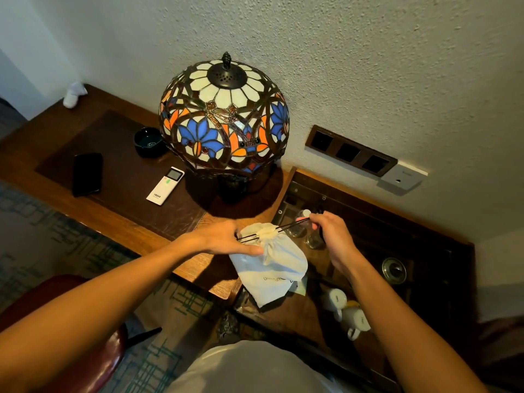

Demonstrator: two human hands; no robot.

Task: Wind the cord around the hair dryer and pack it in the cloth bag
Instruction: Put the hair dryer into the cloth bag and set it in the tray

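Hands [224, 236] [330, 232] apart, pinching drawstring [286, 226] over cinched cloth bag [272, 265]

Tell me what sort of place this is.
Probably a hotel room: a white air-conditioner remote beside a stained-glass table lamp on a wooden desk, with white mugs and drinking glasses laid out nearby.

Just ahead of my left hand [226, 239] the big lamp [224, 114] blocks the way forward. To its left the counter [119, 219] has open patches between the remote [165, 186], phone [87, 174] and ashtray [149, 142]. By my right hand [333, 236], glasses [314, 239] and mugs [344, 309] crowd the lower shelf [411, 239].
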